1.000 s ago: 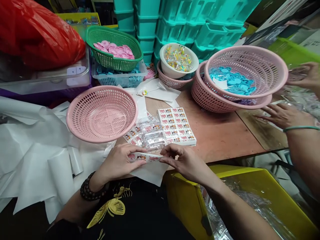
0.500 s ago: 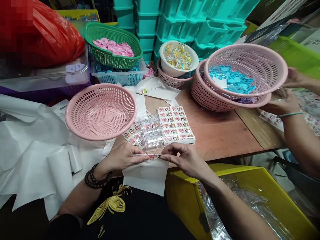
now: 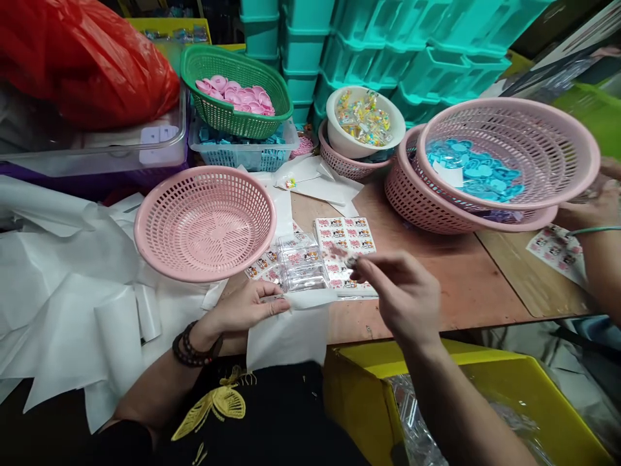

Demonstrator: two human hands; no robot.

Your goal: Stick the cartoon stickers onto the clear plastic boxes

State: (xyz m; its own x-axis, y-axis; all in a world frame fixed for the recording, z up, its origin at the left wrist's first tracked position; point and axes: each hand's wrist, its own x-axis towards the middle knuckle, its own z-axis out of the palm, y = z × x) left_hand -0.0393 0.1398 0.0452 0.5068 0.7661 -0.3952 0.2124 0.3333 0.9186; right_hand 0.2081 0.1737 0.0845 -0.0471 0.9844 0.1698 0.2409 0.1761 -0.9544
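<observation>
My left hand (image 3: 247, 307) pinches a sheet of white backing paper (image 3: 288, 343), which hangs at the table's front edge with its top folded over. Held between thumb and fingers of my right hand (image 3: 407, 291) is a small printed sticker (image 3: 342, 254), blurred by motion, above the stack of sticker sheets (image 3: 349, 230). Those sheets bear pink lettering and cartoon figures. Just beyond my left fingers lies a clear plastic box (image 3: 303, 275), with printed labels showing on or through it. More sticker sheets (image 3: 264, 262) lie partly under the box.
A pink basket (image 3: 145, 239) stands at left beside loose white paper (image 3: 58, 304). Pink baskets with blue pieces (image 3: 478, 171) stand at right, near another person's hand (image 3: 594, 207). A yellow bin (image 3: 528, 382) of clear packaging is below the table. Teal bins (image 3: 359, 58) rise behind.
My right hand has come away from the backing paper, up and to the right, with the sticker peeled off. My left hand keeps the paper. The view has shifted slightly.
</observation>
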